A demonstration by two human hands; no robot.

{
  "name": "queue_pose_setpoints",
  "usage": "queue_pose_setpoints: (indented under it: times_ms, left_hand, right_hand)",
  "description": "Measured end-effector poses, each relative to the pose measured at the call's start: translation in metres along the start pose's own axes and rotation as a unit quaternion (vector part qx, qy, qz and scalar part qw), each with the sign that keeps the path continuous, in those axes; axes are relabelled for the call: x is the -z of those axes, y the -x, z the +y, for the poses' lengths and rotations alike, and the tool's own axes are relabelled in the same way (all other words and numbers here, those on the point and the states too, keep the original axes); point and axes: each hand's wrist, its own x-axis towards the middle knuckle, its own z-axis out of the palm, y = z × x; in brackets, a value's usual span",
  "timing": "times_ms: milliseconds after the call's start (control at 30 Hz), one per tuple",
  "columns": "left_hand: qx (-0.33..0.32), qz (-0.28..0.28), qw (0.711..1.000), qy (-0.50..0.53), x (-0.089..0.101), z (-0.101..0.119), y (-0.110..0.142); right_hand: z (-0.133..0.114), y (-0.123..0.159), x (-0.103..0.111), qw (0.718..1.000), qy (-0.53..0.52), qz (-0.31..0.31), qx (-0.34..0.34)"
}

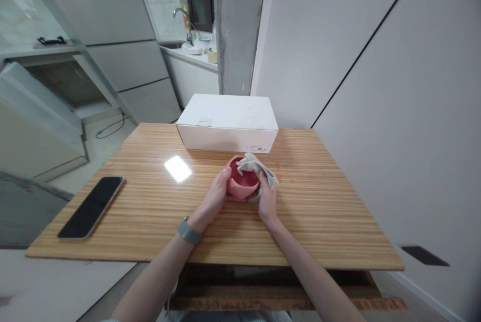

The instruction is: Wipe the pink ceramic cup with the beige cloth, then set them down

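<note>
A pink bowl [240, 190] is tilted just above or on the wooden table, its opening turned toward me; whether its base touches the wood I cannot tell. My left hand [216, 192] grips its left side, thumb on the rim. Bunched over the bowl's right rim is a pale grey cloth [253, 164], part of it reaching inside. My right hand [267, 199] is closed on that cloth, pressing it against the bowl's right wall. The fingers under the cloth and behind the bowl are hidden. A grey watch band circles my left wrist.
Behind the bowl stands a closed white box [227, 111]. A black-screened phone [92, 207] lies at the left on the wooden table [319, 202]. Under the front edge is an open drawer or shelf [240, 292]. A white wall borders the right; a sink [173, 45] is farther back.
</note>
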Motion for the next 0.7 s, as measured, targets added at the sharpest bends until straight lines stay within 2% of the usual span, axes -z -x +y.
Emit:
queue_pose_setpoints:
  times_ms: [167, 233, 367, 433, 533, 700]
  left_hand:
    - [-0.013, -0.056, 0.998, 0.011, 0.000, 0.002, 0.000]
    - [-0.012, -0.064, 0.998, 0.019, 0.002, 0.002, -0.001]
    - [0.056, -0.079, 0.995, 0.021, 0.008, 0.004, 0.000]
    - [0.070, -0.062, 0.996, 0.011, 0.011, 0.004, 0.000]
    - [0.054, -0.015, 0.998, 0.006, 0.013, 0.001, -0.004]
    - [-0.006, 0.032, 0.999, 0.024, 0.007, -0.004, -0.013]
  right_hand:
    - [0.001, 0.004, 0.003, 0.999, 0.025, 0.030, 0.035]
    - [-0.001, -0.001, 0.010, 0.999, 0.027, 0.004, 0.039]
    - [-0.004, -0.006, 0.021, 0.998, 0.007, -0.055, -0.016]
    - [-0.004, -0.005, 0.022, 0.995, -0.013, -0.085, -0.046]
    - [-0.003, -0.004, 0.019, 0.992, -0.033, -0.105, -0.059]
    - [0.002, -0.006, 0.015, 0.998, -0.002, -0.047, -0.028]
